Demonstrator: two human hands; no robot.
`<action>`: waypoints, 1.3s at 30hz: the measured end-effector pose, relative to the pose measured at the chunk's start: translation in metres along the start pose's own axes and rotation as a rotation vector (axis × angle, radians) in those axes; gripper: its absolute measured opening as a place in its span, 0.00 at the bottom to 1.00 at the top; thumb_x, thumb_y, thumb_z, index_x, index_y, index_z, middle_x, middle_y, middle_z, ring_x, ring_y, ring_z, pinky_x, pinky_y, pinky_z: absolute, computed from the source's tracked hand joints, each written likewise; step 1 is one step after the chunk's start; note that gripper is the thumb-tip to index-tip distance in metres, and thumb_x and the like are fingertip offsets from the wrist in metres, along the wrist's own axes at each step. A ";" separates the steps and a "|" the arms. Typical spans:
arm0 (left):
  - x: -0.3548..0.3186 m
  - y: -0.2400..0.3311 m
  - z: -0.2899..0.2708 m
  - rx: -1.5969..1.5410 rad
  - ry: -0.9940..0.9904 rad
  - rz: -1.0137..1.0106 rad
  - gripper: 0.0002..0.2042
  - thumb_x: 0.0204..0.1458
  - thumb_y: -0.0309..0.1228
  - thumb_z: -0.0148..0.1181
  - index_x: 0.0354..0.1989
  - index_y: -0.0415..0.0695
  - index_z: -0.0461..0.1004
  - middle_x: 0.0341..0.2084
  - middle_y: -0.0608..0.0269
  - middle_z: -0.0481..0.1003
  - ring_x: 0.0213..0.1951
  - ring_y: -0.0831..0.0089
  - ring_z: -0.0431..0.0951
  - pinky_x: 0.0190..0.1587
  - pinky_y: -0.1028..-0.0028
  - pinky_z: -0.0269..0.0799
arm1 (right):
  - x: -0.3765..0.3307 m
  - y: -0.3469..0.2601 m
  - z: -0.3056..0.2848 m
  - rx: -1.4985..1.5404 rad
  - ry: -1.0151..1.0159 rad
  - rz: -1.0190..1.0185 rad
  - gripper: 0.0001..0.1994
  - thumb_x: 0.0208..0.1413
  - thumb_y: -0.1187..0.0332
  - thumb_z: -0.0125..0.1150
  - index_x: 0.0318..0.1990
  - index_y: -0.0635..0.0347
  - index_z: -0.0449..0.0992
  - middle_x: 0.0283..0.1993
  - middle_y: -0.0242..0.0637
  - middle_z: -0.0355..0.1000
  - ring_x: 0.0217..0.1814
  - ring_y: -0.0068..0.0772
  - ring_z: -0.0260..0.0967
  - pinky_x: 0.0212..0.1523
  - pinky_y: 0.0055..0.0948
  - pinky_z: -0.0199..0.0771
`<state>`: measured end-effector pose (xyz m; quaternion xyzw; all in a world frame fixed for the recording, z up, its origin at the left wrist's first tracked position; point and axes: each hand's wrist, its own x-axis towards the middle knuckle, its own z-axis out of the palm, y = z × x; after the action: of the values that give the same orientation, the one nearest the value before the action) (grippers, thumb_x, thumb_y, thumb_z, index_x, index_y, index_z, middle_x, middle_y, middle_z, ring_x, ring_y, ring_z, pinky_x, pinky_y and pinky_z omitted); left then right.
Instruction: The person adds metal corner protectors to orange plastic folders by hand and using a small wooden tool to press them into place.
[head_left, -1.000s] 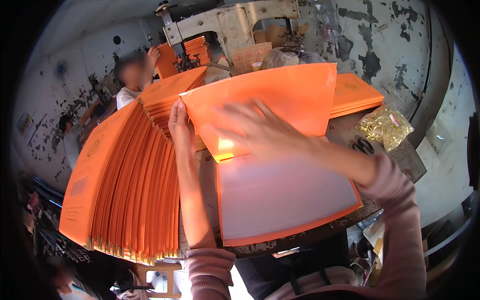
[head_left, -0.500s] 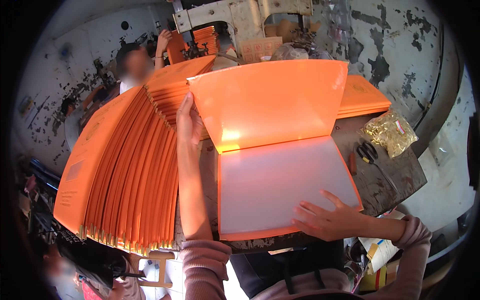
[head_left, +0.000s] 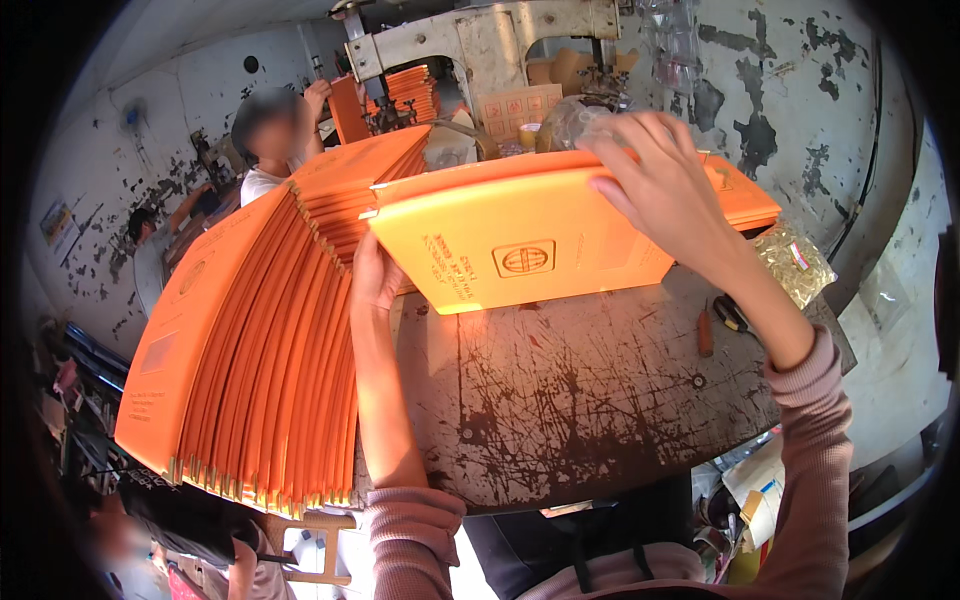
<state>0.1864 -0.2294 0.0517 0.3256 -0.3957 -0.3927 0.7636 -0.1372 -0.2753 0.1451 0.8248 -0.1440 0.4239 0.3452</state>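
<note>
An orange folder with a round emblem and dark print on its cover stands upright, its lower edge on the worn table. My left hand holds it at its left end, fingers partly hidden behind the cover. Across the top edge near its right end, my right hand grips it with the thumb on the front and fingers bent over behind. The covers are nearly together, with a narrow gap along the top. Left of my left forearm, a long leaning row of orange folders shows gold metal corners.
The scratched table carries a dark-handled tool, a small red-handled tool and a clear bag of gold metal pieces. More orange folders lie at the back right. A metal machine stands behind; a co-worker sits at the far left.
The folder lay open with my right palm on its pale inner side. Now its lower cover has swung up against the other, and my right hand has risen to the top edge.
</note>
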 end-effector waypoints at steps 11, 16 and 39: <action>-0.011 -0.020 0.017 0.254 -0.081 -0.004 0.24 0.57 0.47 0.44 0.52 0.38 0.64 0.46 0.55 0.71 0.47 0.71 0.72 0.49 0.72 0.69 | -0.013 0.016 0.048 0.071 0.087 0.268 0.21 0.45 0.67 0.61 0.48 0.57 0.66 0.48 0.39 0.63 0.53 0.40 0.58 0.55 0.39 0.54; -0.005 -0.042 -0.005 0.195 -0.130 -0.063 0.13 0.54 0.33 0.54 0.43 0.37 0.71 0.37 0.58 0.76 0.38 0.75 0.76 0.40 0.76 0.74 | -0.067 0.045 0.062 0.174 0.439 0.509 0.26 0.46 0.66 0.61 0.54 0.58 0.61 0.54 0.42 0.58 0.59 0.40 0.54 0.58 0.38 0.51; -0.023 -0.082 -0.043 0.429 -0.195 -0.305 0.18 0.41 0.24 0.66 0.43 0.41 0.73 0.38 0.61 0.76 0.41 0.72 0.74 0.49 0.72 0.68 | -0.174 0.041 0.104 1.662 -0.147 1.263 0.17 0.50 0.73 0.59 0.48 0.68 0.69 0.46 0.41 0.71 0.48 0.28 0.69 0.52 0.27 0.66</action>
<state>0.1862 -0.2415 -0.0429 0.4963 -0.4881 -0.4396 0.5675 -0.2006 -0.3856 -0.0172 0.6009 -0.2324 0.4415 -0.6245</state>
